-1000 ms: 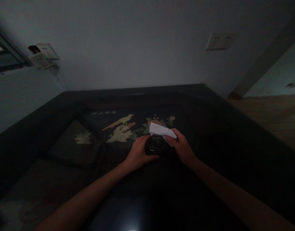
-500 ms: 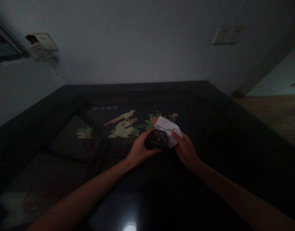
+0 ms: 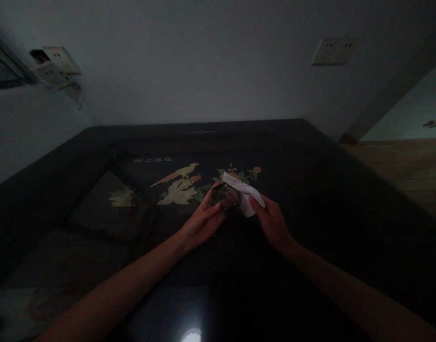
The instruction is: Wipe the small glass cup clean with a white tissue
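Observation:
My left hand (image 3: 203, 220) is closed around a small, see-through glass vessel (image 3: 225, 198), with the thumb across its near side. The dim light hides its exact kind. A white tissue (image 3: 247, 197) is pinched in my right hand (image 3: 273, 221), between thumb and fingers. The tissue's left part rests against the right and upper side of the glass. Both hands are over the glossy dark tabletop (image 3: 239, 285).
The tabletop bears a pale bird and flower picture (image 3: 178, 190) and a line of lettering (image 3: 152, 160). A pale wall (image 3: 196, 61) rises behind it, with sockets (image 3: 334, 51) at the right and more sockets (image 3: 59, 66) at the left. Wooden flooring (image 3: 403, 164) shows at the right.
My left hand has turned, tilting the glass vessel and bringing it slightly left and up. The tissue has moved a little left with my right hand. The view has shifted slightly.

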A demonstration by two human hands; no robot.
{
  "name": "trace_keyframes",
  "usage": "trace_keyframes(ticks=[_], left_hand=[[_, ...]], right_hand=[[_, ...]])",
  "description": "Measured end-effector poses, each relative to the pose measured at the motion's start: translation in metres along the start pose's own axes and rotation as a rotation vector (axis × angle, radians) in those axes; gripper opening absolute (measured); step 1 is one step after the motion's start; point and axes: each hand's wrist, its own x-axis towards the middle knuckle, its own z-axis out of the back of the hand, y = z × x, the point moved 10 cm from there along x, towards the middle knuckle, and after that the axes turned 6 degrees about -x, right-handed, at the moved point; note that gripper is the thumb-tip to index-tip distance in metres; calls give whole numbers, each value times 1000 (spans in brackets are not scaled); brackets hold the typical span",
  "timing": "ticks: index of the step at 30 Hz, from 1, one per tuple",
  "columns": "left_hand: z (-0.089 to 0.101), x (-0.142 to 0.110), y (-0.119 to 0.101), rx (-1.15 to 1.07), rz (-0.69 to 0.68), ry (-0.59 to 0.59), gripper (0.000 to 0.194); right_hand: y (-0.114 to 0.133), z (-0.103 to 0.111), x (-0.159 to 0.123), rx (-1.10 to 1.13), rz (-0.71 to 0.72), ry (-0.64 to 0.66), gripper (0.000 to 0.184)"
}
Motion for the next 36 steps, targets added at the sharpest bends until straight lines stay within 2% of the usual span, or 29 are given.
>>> trace_keyframes(ticks=[4, 8, 12, 16, 18, 20, 22, 25, 31, 36], left_hand=[[0, 0, 8, -92, 87, 9, 60], [9, 5, 2, -140, 85, -45, 59], [11, 8, -3, -235, 87, -66, 65], [7, 6, 2, -346, 116, -62, 50], [6, 5, 6, -353, 137, -59, 44], [6, 5, 8, -340, 135, -58, 39], [6, 5, 8, -327, 123, -54, 35], [4, 6, 8, -330, 123, -21, 29], [3, 8, 9, -280, 128, -19, 32], [8, 5, -2, -110, -43, -76, 31]], right_hand=[[-5, -1, -1, -2, -15, -4, 37], [-10, 0, -1, -28, -17, -1, 38], [-12, 16, 5, -49, -21, -95, 41], [8, 51, 8, -186, 83, -312, 37], [32, 56, 6, -358, 222, -337, 35], [58, 43, 1, -520, 445, -246, 27], [74, 19, -10, -666, 660, -90, 23], [75, -14, -25, -859, 836, 94, 36], [59, -53, -40, -1112, 889, 258, 35], [55, -60, -44, -1205, 829, 286, 34]])
